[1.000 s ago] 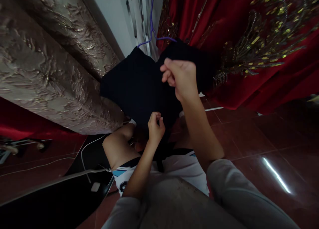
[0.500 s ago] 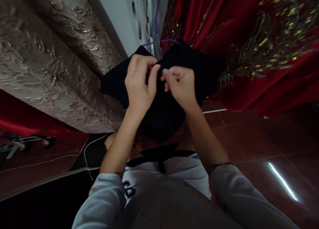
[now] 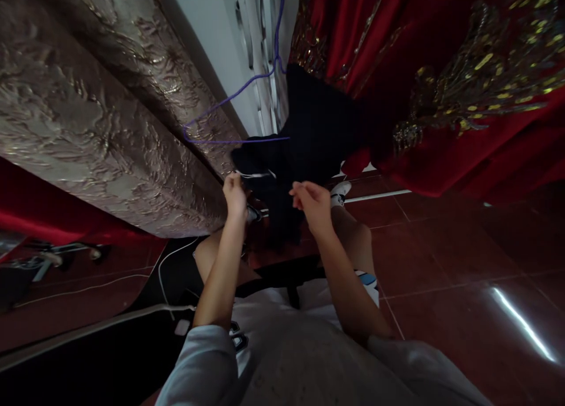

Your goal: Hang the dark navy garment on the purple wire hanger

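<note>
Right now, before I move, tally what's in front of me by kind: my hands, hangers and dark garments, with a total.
Left hand and right hand: 2
Purple hanger: 1
Dark garment: 1
Total: 4

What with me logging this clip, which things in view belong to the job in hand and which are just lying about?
Likely in the job:
- purple wire hanger
- dark garment, hanging off one side of it
- left hand and right hand, at the garment

Likely just about:
- beige textured drape
- red sequined drape
- white cable
</note>
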The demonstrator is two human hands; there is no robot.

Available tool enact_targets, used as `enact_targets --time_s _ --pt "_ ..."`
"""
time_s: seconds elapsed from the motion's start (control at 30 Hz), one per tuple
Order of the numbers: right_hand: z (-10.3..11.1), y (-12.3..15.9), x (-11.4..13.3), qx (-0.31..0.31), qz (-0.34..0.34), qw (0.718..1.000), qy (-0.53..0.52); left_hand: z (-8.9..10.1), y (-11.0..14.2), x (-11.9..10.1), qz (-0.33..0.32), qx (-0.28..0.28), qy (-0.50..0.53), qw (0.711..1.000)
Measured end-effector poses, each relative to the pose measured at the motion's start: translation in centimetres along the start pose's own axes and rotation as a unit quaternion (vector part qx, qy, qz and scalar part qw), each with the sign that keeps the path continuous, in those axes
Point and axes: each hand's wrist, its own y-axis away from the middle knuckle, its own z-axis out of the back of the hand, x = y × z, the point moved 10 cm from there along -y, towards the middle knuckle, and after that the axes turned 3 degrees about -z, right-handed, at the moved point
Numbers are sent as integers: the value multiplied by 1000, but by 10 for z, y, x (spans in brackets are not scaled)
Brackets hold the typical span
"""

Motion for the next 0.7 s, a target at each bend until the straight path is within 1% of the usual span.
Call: enact_targets --time_s 0.03,0.07,0.1,0.13,0.17,0.2,0.23,0.3,0.33,0.37,0.4,0.43,0.47,0.5,0.53,0.57,0.6,0.63,0.67,0.7 --pt "20 7 -11 -39 -11 999 -6 -10 11 0 0 31 -6 999" --pt "37 15 -20 -71 -15 997 -2 -24 21 -6 -13 72 -11 997" --pt "50 21 -26 -93 -10 996 13 -39 31 -18 -37 117 -14 992" --pt "59 25 -27 -102 5 994 39 -54 42 -34 -69 159 -15 985" --pt "60 27 -23 -97 28 992 71 -69 53 -51 -105 194 -16 975" --pt "56 27 -17 -78 56 990 102 -82 65 -69 -141 225 -25 964" --pt "45 26 -9 -45 85 988 125 -95 77 -84 -176 254 -42 950" --pt "18 23 6 38 120 982 140 -116 101 -107 -244 303 -96 916" --pt "4 22 12 84 122 980 135 -120 111 -115 -276 313 -124 900" --pt "-8 20 16 130 113 977 127 -121 117 -118 -301 313 -145 889" --pt "-18 19 20 173 98 972 124 -116 119 -118 -313 306 -151 887" --pt "-25 18 23 211 81 966 129 -109 119 -114 -307 301 -144 891" --pt "-30 16 27 247 67 957 138 -100 115 -105 -284 305 -129 900" --pt "-34 13 34 277 62 947 147 -91 112 -91 -242 321 -111 909" --pt "-36 7 43 296 70 940 154 -84 110 -73 -186 351 -101 912" --pt "-37 -3 55 298 93 937 156 -78 110 -53 -123 390 -105 906" --pt "-37 -16 69 283 128 938 153 -72 113 -34 -63 428 -122 893" --pt "-36 -32 82 253 166 942 145 -64 116 -18 -15 458 -146 877" --pt "-34 -50 92 209 199 947 137 -56 118 -8 12 476 -171 862" --pt "-33 -69 95 165 216 953 131 -47 117 -4 18 483 -195 853"
